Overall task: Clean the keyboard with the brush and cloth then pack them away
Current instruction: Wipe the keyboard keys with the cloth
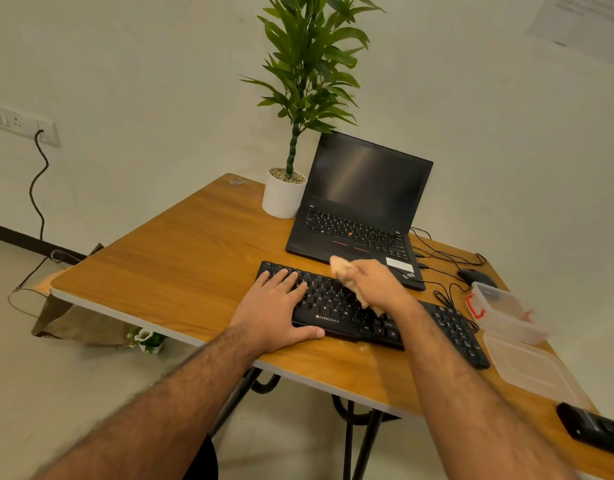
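A black keyboard (336,315) lies across the wooden table (181,265) in front of me. My left hand (277,310) rests flat on its left end, fingers spread over the keys and thumb along the front edge. My right hand (378,284) is closed around a crumpled beige cloth (341,268), which sits on the keys in the keyboard's middle; part of the cloth hangs out below the hand. I see no brush.
An open black laptop (361,209) stands behind the keyboard, beside a potted plant (284,195). On the right are a mouse (476,275) with cables, a clear plastic box (506,313), its lid (530,372) and a black device (596,427) at the table edge.
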### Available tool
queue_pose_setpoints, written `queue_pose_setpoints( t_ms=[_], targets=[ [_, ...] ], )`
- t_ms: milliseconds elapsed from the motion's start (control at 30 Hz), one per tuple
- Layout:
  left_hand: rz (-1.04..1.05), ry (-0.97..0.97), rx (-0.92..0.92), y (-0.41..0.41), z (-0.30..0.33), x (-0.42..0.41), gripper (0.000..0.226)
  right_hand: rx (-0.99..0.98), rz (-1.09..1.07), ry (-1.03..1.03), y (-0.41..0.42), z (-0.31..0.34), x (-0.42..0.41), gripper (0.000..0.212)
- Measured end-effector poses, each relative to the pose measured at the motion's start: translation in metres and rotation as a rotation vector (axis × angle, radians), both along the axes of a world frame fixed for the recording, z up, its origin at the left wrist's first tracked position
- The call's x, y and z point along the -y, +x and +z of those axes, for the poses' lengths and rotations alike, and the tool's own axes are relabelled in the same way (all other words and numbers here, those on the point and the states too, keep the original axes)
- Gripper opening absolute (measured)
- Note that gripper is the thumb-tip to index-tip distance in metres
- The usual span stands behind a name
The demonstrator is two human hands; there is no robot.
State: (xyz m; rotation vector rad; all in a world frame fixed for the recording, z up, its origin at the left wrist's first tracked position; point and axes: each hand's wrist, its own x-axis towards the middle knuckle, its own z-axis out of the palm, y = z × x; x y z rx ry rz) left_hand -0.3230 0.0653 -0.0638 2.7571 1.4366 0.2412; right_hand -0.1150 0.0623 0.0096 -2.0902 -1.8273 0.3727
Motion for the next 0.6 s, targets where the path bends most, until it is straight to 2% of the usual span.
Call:
queue_pose_setpoints(
  t_ms=[67, 133, 267, 367, 533, 600],
  targets=[
    [-0.001, -0.006, 0.006, 0.0, 0.0, 0.001, 0.108, 0.103, -0.157, 0.16, 0.01, -0.001, -0.006, 0.03],
    [0.001, -0.007, 0.008, 0.001, 0.001, 0.001, 0.107, 0.161, -0.242, 0.172, 0.007, -0.009, -0.009, 0.031],
    [0.003, -0.004, 0.0, 0.001, 0.002, 0.001, 0.106, 0.385, -0.101, 0.026, -0.023, -0.034, -0.011, 0.029],
    [0.007, -0.007, 0.001, 0.002, 0.002, 0.001, 0.106, 0.312, -0.007, 0.035, -0.038, -0.033, -0.015, 0.03],
    [-0.001, 0.004, 0.014, 0.002, 0.002, 0.001, 0.106, 0.206, 0.201, -0.028, -0.029, -0.031, -0.005, 0.046],
    [-0.008, -0.002, 0.019, 0.004, 0.001, 0.0, 0.106, 0.185, 0.193, -0.039, -0.02, -0.032, 0.0, 0.047]
  ],
)
